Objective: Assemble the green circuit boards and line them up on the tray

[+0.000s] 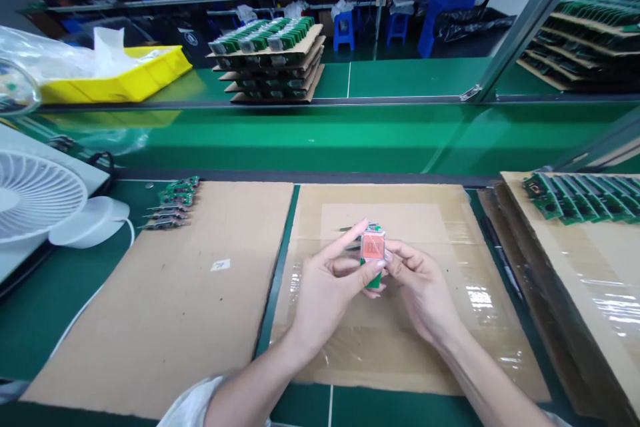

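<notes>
Orange-faced rectangular module (373, 250) between both hands

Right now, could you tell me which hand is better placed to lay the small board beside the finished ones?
Probably the left hand: the finished boards lie on its side.

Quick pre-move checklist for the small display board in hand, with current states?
1. Left hand grips the display board: ok.
2. Right hand supports it: ok.
3. Orange face turned to camera, unobstructed: ok.
4. Taped cardboard beneath hands, bare: ok.
5. Left cardboard has free space beside the few boards: ok.
6. Pins or solder condition: cannot tell.
</notes>
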The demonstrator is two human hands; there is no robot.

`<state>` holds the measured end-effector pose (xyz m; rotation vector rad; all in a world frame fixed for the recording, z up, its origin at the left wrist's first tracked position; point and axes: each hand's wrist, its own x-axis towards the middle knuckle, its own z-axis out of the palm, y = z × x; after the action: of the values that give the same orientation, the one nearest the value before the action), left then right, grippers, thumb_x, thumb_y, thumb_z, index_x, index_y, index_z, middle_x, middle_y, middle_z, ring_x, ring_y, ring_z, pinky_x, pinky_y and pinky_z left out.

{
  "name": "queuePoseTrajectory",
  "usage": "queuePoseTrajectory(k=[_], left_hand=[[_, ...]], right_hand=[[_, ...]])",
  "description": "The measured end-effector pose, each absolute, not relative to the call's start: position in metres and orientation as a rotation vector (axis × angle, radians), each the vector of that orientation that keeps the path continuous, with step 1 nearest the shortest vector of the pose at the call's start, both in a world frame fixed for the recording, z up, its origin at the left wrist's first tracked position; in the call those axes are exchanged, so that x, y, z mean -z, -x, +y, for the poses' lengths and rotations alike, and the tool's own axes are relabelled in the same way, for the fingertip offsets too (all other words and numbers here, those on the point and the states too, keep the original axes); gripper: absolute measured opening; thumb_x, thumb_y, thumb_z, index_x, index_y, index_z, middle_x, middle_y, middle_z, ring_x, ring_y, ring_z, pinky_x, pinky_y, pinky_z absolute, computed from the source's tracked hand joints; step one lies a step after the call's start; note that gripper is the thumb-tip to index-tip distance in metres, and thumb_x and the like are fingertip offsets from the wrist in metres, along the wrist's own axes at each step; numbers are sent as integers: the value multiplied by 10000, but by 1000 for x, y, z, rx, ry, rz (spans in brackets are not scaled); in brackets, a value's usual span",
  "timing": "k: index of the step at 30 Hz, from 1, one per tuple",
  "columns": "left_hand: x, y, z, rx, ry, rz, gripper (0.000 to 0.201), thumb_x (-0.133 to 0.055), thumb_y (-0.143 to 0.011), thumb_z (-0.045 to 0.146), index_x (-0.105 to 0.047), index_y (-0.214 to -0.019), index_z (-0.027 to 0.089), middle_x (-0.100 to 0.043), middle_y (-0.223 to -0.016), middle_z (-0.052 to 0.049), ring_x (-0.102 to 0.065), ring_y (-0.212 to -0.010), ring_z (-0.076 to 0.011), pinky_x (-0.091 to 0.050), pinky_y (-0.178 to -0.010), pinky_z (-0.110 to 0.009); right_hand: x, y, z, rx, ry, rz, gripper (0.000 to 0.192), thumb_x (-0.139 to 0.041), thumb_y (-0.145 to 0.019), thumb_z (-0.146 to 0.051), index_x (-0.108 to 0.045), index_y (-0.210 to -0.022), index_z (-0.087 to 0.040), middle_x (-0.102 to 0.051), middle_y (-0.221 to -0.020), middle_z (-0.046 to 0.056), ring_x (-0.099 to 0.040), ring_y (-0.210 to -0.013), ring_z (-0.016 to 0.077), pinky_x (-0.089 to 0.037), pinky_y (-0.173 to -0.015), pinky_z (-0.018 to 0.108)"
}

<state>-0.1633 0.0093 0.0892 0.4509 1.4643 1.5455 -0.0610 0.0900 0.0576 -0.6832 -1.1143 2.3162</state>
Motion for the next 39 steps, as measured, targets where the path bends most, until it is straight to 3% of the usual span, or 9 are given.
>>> queuePoseTrajectory(k=[10, 14, 16, 18, 21, 28, 34, 39], left_hand=[[-93, 163, 8, -1480, -475, 1482, 648, -754, -690, 280, -527, -1292, 201, -711, -601, 24, -643, -538, -139, -560, -607, -254], [-87, 167, 9, -1518, -525, 1558, 658, -728, -721, 261, -464, -1323, 243, -712, -649, 35, -648, -595, -151, -543, -667, -276], [-82, 171, 9, -1544, -594, 1714, 536, -731, -721, 264, -537, -1221, 270, -723, -699, 27, -661, -656, -171, -524, -686, -278], [-78, 174, 8, -1531, -749, 1892, 275, -731, -720, 257, -653, -984, 267, -734, -782, 7, -665, -709, -188, -500, -694, -278], [-74, 174, 6, -1409, -1143, 2034, 61, -707, -745, 241, -705, -796, 274, -728, -868, -2, -651, -767, -198, -467, -732, -292], [-55, 165, 5, -891, -1732, 2186, 122, -617, -820, 212, -694, -911, 238, -698, -839, -34, -528, -815, -233, -407, -715, -352], [-54, 165, 7, -857, -1710, 2308, 93, -637, -797, 147, -624, -855, 218, -660, -836, -18, -443, -847, -233, -357, -728, -359], [-64, 173, -5, -877, -1649, 2222, 264, -729, -729, 231, -577, -943, 199, -621, -990, -40, -461, -948, -234, -387, -815, -348]], right_hand=[[-58, 62, 89, -2244, 744, -1183, 225, -677, -766, -388, -680, -846, -179, -611, -628, -1, -496, -517, 115, -423, -484, 247], [-52, 59, 87, -1840, 769, -1540, 182, -582, -849, -363, -649, -904, -202, -679, -760, 25, -595, -621, 147, -494, -583, 282], [-50, 57, 90, -1535, 825, -1689, 171, -569, -859, -344, -639, -937, -209, -697, -877, 47, -641, -784, 179, -517, -709, 314], [-48, 56, 96, -1331, 892, -1650, 180, -557, -867, -335, -622, -970, -203, -694, -956, 64, -650, -886, 194, -516, -787, 339], [-47, 56, 106, -1207, 959, -1431, 203, -544, -875, -337, -603, -985, -177, -689, -948, 74, -668, -839, 187, -522, -790, 360], [-45, 59, 112, -1223, 1051, -1382, 235, -574, -849, -364, -621, -943, -154, -697, -912, 78, -670, -808, 186, -516, -794, 367], [-41, 59, 111, -1236, 1065, -1405, 269, -592, -826, -394, -633, -942, -155, -702, -918, 83, -671, -824, 201, -506, -800, 378], [-44, 57, 107, -1229, 1081, -1400, 322, -638, -773, -428, -633, -940, -152, -692, -905, 83, -656, -810, 211, -494, -807, 397]])
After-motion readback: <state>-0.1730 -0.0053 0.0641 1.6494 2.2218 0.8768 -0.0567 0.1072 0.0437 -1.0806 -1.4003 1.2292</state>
